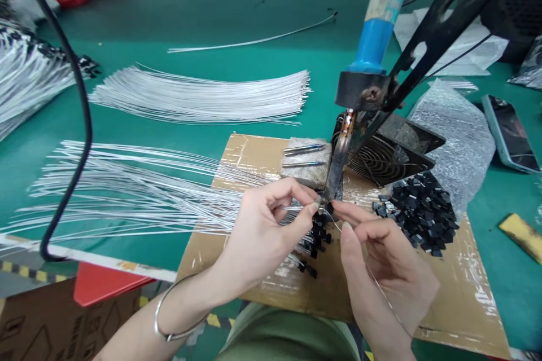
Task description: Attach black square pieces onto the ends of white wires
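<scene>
My left hand (275, 231) is closed in a pinch at the tip of an upright soldering iron (339, 163). What its thumb and forefinger hold is small and mostly hidden by the fingertips. Close by on the right, my right hand (381, 271) grips a thin silvery solder wire (383, 290), which runs from the iron's tip back across the palm. Below the fingertips, several black connectors (309, 268) on white wires lie on a cardboard sheet (292, 290). A heap of loose black connectors (419, 211) sits to the right of my hands.
Loose white wires (127, 180) spread to the left, with a neat wire bundle (203, 96) behind them. A black metal arm (440, 28) carries the iron. Beside it stand a small fan (381, 155), bubble wrap (457, 130) and a phone (510, 132). A black cable (80, 90) hangs at left.
</scene>
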`<state>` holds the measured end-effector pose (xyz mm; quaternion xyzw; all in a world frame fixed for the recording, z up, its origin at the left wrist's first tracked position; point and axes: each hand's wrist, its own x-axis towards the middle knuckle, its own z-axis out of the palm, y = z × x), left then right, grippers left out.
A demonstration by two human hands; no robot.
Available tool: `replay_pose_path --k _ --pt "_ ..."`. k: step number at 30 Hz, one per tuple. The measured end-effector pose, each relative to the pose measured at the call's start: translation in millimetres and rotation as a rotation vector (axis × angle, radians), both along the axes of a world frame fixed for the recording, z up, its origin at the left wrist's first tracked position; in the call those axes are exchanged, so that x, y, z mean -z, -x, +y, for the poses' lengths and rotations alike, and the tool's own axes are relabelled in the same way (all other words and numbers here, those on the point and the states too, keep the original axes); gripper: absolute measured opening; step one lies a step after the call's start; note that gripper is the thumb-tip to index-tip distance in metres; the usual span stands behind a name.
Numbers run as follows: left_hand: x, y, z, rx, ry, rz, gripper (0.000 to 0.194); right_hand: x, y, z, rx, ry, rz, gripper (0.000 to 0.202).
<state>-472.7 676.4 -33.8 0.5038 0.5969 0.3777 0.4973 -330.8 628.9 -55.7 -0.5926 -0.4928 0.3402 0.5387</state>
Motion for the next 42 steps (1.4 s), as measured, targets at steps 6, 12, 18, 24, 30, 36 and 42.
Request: replay_pose_path --k 6,12,18,24,30,36,42 --pt "-1.0 -1.0 -0.1 0.016 0.002 0.024 0.008 0.8 -0.2 0.1 0.004 -0.006 -0.017 0.017" --pt "-2.0 -0.5 -1.3 0.017 -0.007 0.021 0.008 0.9 0.9 0.4 0.001 -0.043 -0.035 0.015" --pt "-2.2 -0.2 -1.3 0.012 -0.022 0.029 0.008 2.7 0.9 1.0 -0.002 -0.065 -0.017 0.014" --pt "-2.0 -0.9 -1.1 -0.001 -0.012 0.043 0.008 2.7 -0.7 0.2 -0.029 -0.059 0.009 0.015" --pt "-1.4 -0.7 -1.1 -0.002 -0.006 0.047 0.008 3.8 -0.9 0.9 -0.025 -0.052 -0.006 0.015" --pt "-1.5 -0.9 -1.3 0.016 -0.013 0.045 0.008 5.0 0.0 0.4 -0.009 -0.072 -0.025 0.014" --pt "-2.2 0.0 -3.7 0.016 -0.015 0.023 0.008 5.3 1.4 -0.1 0.003 -0.085 -0.035 0.014"
